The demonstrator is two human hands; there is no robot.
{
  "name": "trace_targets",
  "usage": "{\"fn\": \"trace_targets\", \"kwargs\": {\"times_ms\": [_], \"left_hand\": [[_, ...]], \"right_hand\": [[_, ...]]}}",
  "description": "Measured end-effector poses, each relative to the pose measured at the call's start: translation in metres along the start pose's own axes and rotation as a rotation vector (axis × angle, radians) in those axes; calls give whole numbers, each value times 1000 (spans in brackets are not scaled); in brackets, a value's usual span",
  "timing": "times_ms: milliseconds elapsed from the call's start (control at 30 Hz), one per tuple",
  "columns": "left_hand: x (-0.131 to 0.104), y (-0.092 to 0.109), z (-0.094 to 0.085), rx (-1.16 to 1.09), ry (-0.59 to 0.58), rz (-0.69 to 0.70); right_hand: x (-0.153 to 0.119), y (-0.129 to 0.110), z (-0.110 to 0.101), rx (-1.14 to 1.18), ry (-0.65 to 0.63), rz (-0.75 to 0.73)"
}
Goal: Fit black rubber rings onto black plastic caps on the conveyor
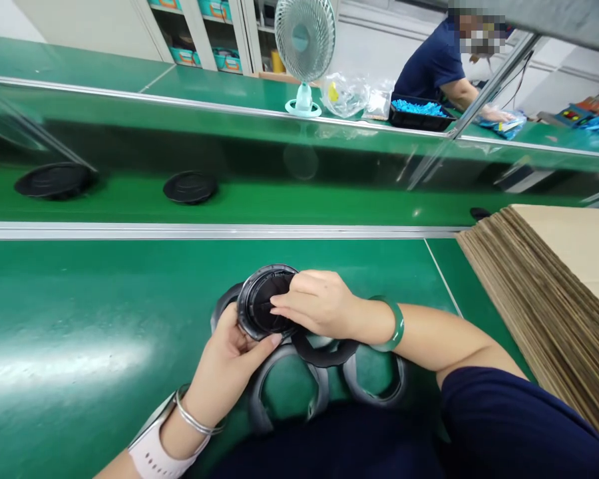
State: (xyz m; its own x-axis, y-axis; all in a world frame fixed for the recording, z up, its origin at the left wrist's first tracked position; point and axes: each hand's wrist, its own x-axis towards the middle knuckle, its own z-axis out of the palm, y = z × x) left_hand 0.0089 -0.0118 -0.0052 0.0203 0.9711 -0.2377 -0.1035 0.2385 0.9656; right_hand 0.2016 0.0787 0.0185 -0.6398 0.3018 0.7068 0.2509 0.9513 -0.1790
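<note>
1. Nearest us, at the counter's (80, 319) near edge, grey rings (289, 392) lie flat in a row, one partly under our hands.
2. Our left hand (229, 362) is clenched around the lower left rim of the black round cap (265, 303), thumb on its face and fingers behind, holding it tilted up off the counter.
3. Our right hand (319, 306) lies over the cap's right side, fingertips pressing on its centre; it is not closed around anything that we can see.
4. So the cap sits between both grips: left hand below and left of it, right hand on top and to the right, just above the rings.
5. To do this well, we judge that the left grip should keep the rim steady while the right fingertips press evenly, and neither hand should knock the rings below.
6. At the right edge stands a stack of cardboard (544, 293).
7. Beyond the metal rail, two black discs (190, 187) lie on the belt (299, 199).
8. Farthest off stand a fan (304, 40) and another person (439, 63) working by a black tray (422, 114).
</note>
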Motion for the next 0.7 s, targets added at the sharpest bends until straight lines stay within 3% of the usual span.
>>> {"fn": "trace_targets", "kwargs": {"times_ms": [167, 333, 700], "left_hand": [[2, 1, -1, 70, -9, 10], [4, 2, -2, 79, -13, 5], [3, 4, -1, 56, -27, -6]], "right_hand": [[-2, 1, 4, -48, -35, -63], [-2, 3, 3, -111, 30, -163], [-3, 8, 6, -143, 55, -218]]}}
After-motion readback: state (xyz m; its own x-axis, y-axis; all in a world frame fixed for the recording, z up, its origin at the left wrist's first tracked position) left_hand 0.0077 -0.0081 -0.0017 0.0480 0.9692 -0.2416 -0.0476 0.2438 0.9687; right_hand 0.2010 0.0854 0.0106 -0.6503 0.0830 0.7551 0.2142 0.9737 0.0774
